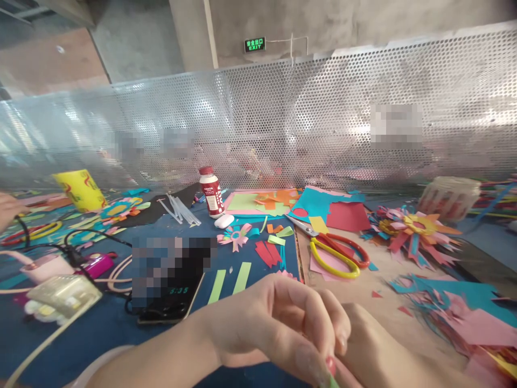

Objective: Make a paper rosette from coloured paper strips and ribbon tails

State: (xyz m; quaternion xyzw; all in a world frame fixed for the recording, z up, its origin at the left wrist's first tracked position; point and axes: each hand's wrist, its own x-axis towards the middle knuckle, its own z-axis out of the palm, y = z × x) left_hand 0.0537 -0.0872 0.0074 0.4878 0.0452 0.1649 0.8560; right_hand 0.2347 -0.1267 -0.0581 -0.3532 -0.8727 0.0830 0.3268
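Note:
At the lower middle, my left hand is closed, with thumb and fingertips pinched together. A sliver of light green paper shows at those fingertips, right at the bottom edge of the picture. My right hand meets it there from the right. Its fingers are mostly hidden behind the left hand, so its grip does not show. Just beyond the hands lie two light green paper strips. Farther off are scissors with one yellow and one red handle, red paper strips and a small paper flower.
A phone, cables and a plug adapter lie at left. Behind stand a red-capped bottle and a yellow roll. Coloured paper and layered paper flowers are at right. A perforated metal panel closes the back.

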